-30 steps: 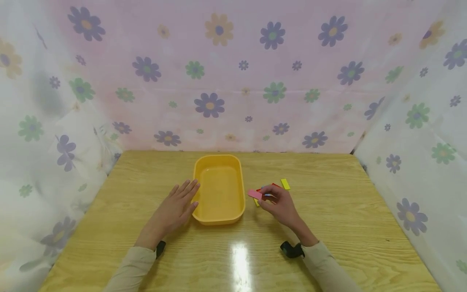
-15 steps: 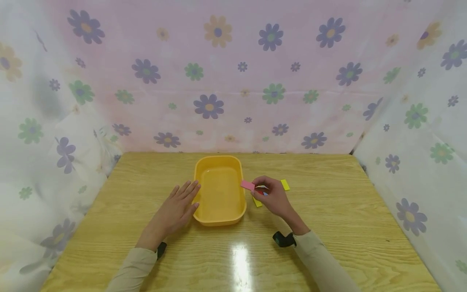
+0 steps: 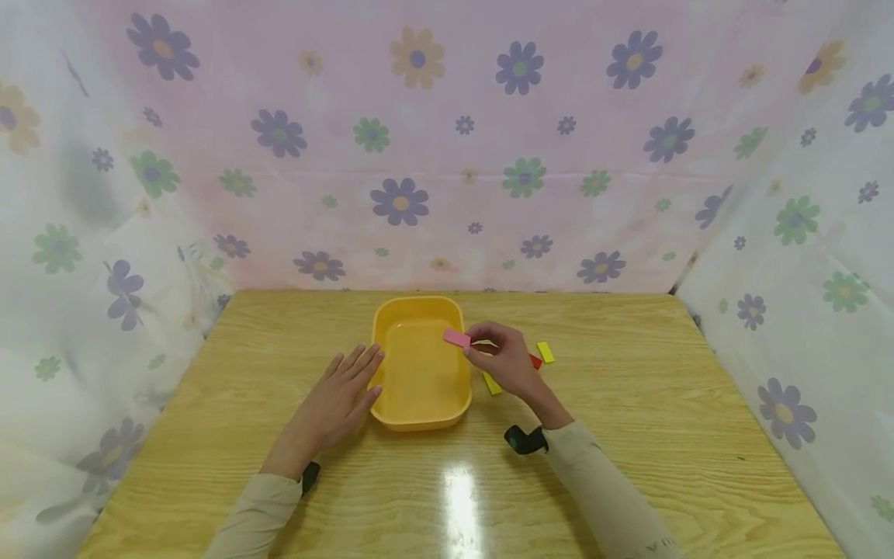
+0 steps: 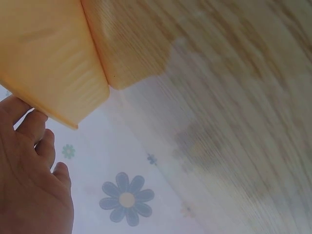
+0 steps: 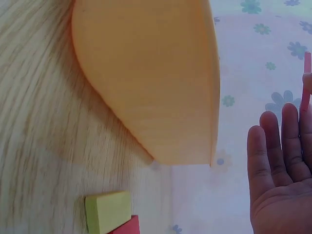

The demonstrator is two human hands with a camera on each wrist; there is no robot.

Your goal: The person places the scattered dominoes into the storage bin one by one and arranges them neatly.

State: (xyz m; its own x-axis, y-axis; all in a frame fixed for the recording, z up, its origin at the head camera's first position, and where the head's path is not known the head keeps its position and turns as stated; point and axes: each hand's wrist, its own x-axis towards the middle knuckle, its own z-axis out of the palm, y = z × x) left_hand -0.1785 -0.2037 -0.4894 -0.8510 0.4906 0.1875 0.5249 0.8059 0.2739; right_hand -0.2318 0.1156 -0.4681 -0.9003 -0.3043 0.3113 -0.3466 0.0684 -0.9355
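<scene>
A yellow plastic tub (image 3: 421, 425) stands on the wooden table. Along its left rim lies my left hand (image 3: 331, 400), fingers extended and touching the edge; the left wrist view shows these fingertips at the rim. Thumb and fingers of my right hand (image 3: 508, 363) pinch a flat pink block (image 3: 456, 338) above the tub's right rim. In the right wrist view only a strip of the pink block (image 5: 305, 100) shows at the right edge. Beneath the right hand lie a yellow block (image 3: 492, 384) and a red block (image 3: 535, 362), partly covered.
Farther right lies another yellow block (image 3: 545, 352). The table (image 3: 649, 404) is bounded by flower-patterned cloth (image 3: 447, 155) at the back and both sides. A dark wrist camera mount (image 3: 525, 440) sits at the right wrist.
My right hand has carried the pink block up and left from the small pile to over the tub's right rim. The left hand has stayed at the left rim.
</scene>
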